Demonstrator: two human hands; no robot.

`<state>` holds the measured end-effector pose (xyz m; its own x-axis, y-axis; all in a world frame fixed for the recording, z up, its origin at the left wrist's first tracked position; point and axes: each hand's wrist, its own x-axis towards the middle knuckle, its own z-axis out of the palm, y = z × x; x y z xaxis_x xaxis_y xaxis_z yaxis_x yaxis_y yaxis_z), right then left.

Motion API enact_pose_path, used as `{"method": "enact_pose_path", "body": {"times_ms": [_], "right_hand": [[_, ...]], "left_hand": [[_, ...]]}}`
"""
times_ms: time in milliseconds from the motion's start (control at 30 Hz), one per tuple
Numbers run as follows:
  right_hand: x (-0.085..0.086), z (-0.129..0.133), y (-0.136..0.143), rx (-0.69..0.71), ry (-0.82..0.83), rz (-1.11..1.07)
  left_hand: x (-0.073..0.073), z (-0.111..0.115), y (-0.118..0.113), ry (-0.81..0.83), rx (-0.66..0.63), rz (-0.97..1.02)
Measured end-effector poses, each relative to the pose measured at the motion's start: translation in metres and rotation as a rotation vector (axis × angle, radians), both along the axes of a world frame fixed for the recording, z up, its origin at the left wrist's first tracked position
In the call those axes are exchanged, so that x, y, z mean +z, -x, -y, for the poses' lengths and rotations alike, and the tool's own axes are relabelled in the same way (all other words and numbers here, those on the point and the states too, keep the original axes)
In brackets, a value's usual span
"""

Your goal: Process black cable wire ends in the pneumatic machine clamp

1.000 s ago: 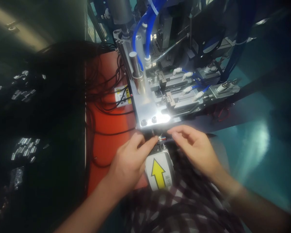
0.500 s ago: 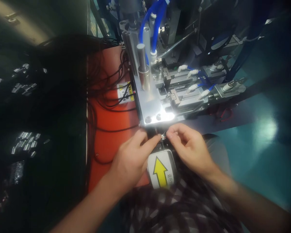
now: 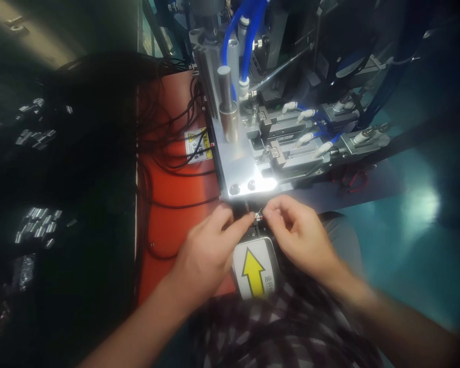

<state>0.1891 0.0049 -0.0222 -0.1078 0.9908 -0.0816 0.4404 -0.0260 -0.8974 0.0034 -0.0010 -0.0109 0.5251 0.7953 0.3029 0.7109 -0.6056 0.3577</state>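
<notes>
Under the front edge of the machine's bright metal plate [image 3: 235, 166] sits a small shiny part [image 3: 258, 216]. It is too small to name; a thin wire-like end seems to stick up from it. My left hand [image 3: 209, 243] comes in from the left, fingers bent together, thumb tip against the part's left side. On the other side my right hand [image 3: 301, 237] is closed in a pinch of thumb and forefinger close to the part. Whatever lies between its fingertips is hidden. Just below the hands is a white plate with a yellow arrow [image 3: 253, 271].
Blue air hoses [image 3: 250, 56] and pneumatic cylinders [image 3: 306, 158] fill the machine behind the hands. Black cables [image 3: 172, 153] cross the orange base [image 3: 176, 225]. Several small shiny metal pieces [image 3: 38, 225] lie on the dark surface at left.
Almost nothing differs. The view has shifted very slightly; both hands stay at the small part, with barely visible finger movement.
</notes>
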Motion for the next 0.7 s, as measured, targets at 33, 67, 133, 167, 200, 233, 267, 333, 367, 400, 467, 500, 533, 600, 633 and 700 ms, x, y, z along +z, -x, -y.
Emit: {"method": "enact_pose_path", "body": {"times_ms": [33, 67, 133, 167, 200, 233, 267, 333, 367, 400, 467, 500, 533, 600, 633, 700], "right_hand": [[0.0000, -0.0006, 0.0002, -0.007, 0.029, -0.006], [-0.0001, -0.0014, 0.0002, -0.015, 0.065, -0.019], [0.0000, -0.0037, -0.0004, -0.032, 0.159, -0.071], [0.0003, -0.0050, -0.0011, -0.036, 0.217, -0.110], [0.0009, -0.0063, -0.0020, -0.036, 0.278, -0.156], [0.0015, -0.0073, -0.0031, -0.037, 0.335, -0.204], [0.0022, -0.0079, -0.0042, -0.043, 0.376, -0.247], [0.0034, -0.0077, -0.0060, -0.062, 0.419, -0.324], [0.0038, -0.0072, -0.0064, -0.070, 0.426, -0.356], [0.0041, -0.0065, -0.0062, -0.072, 0.427, -0.382], [0.0046, -0.0054, -0.0046, -0.070, 0.441, -0.415], [0.0048, -0.0052, -0.0033, -0.073, 0.451, -0.418], [0.0048, -0.0053, -0.0019, -0.081, 0.455, -0.413], [0.0043, -0.0055, 0.0001, -0.092, 0.451, -0.388], [0.0036, -0.0053, 0.0005, -0.084, 0.442, -0.372], [0.0021, -0.0037, -0.0003, -0.059, 0.393, -0.331]], "left_hand": [[0.0001, 0.0000, 0.0000, -0.001, 0.002, -0.003], [0.0003, 0.0000, 0.0000, -0.005, 0.002, -0.004], [0.0006, 0.0000, 0.0002, -0.014, 0.001, -0.005], [0.0007, 0.0000, 0.0003, -0.016, 0.001, -0.007], [0.0008, 0.0001, 0.0005, -0.017, 0.002, -0.008], [0.0008, 0.0002, 0.0007, -0.013, 0.002, -0.011], [0.0007, 0.0003, 0.0010, -0.008, 0.002, -0.013], [0.0003, 0.0006, 0.0016, 0.001, 0.000, -0.010], [0.0000, 0.0007, 0.0020, 0.001, -0.003, -0.007], [-0.0004, 0.0008, 0.0024, 0.002, -0.005, -0.005], [-0.0011, 0.0009, 0.0032, -0.005, -0.008, 0.000], [-0.0014, 0.0009, 0.0036, -0.008, -0.009, -0.001], [-0.0018, 0.0010, 0.0040, -0.010, -0.008, -0.003], [-0.0024, 0.0012, 0.0045, -0.010, -0.005, -0.008], [-0.0026, 0.0012, 0.0046, -0.008, -0.004, -0.010], [-0.0028, 0.0012, 0.0045, -0.005, -0.005, -0.009]]}}
